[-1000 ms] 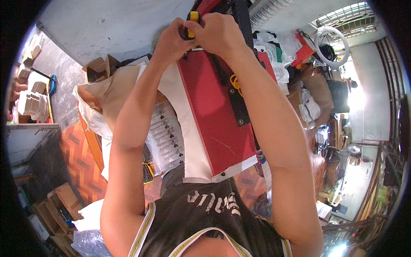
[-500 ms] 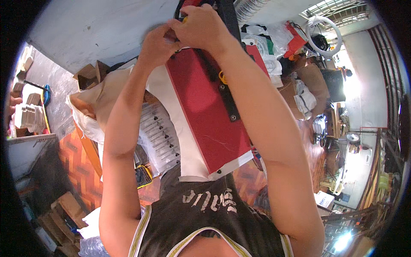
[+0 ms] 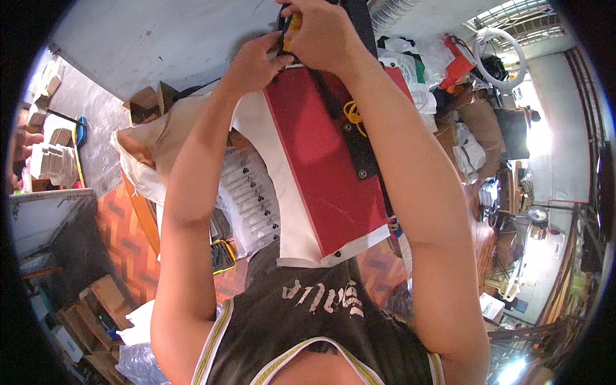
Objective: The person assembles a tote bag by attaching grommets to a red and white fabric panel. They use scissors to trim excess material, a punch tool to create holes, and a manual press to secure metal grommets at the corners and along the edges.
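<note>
My right hand (image 3: pixel 324 35) is at the top of the view, its fingers curled around a yellow piece (image 3: pixel 293 31) whose kind I cannot make out. Just left of it, my left hand (image 3: pixel 256 67) bends its thumb and fingers toward a dark part beside that piece; what lies between them is mostly hidden. Both hands are over the far end of a red board (image 3: pixel 321 173) that has a white sheet (image 3: pixel 273 179) under its left side. A black bracket with bolts (image 3: pixel 356 151) and a looped yellow cord (image 3: pixel 352 113) lie by my right forearm.
A grey-white wall (image 3: pixel 173 38) rises beyond the hands. Left of the board are clear plastic packs (image 3: pixel 250 192), a yellow-edged black device (image 3: pixel 223 255) and an open cardboard box (image 3: pixel 144 104). Plastic bags (image 3: pixel 420 90) and a white ring (image 3: pixel 500 56) are on the right.
Both hands have moved slightly apart, with the left thumb and fingers spread wider. More of the yellow piece now shows at the right hand. The whole view has shifted a little.
</note>
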The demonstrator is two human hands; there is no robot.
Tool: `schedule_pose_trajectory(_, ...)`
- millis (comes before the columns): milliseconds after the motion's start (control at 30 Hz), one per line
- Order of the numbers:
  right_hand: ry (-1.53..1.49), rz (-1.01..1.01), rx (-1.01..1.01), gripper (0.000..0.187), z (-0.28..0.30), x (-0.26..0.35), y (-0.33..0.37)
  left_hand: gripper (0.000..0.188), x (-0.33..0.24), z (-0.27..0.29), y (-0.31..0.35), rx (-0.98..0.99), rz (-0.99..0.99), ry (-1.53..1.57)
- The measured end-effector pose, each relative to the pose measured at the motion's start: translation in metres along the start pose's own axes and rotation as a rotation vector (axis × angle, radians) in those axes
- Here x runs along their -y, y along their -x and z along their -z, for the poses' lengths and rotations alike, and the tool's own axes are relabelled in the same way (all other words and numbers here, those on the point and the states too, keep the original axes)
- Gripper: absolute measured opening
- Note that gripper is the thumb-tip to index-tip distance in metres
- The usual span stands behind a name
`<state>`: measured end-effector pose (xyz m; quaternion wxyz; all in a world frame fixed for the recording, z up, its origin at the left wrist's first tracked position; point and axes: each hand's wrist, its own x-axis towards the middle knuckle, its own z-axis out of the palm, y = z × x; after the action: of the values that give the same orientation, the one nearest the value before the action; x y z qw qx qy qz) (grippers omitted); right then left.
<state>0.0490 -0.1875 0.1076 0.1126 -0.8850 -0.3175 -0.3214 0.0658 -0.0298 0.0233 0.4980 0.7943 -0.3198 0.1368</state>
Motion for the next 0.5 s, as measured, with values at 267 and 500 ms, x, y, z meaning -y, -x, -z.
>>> schedule_pose_trajectory(267, -0.136, -0.166, -0.149, 0.022, 0.018, 0.019, -0.002, 0.064, 0.003, 0.0, 0.0, -0.009, -0.083, -0.086)
schedule_pose_trajectory(500, -0.164, -0.205, -0.226, 0.017, 0.017, 0.027, -0.004, 0.051, 0.006, 0.005, -0.003, 0.078, 0.016, -0.049)
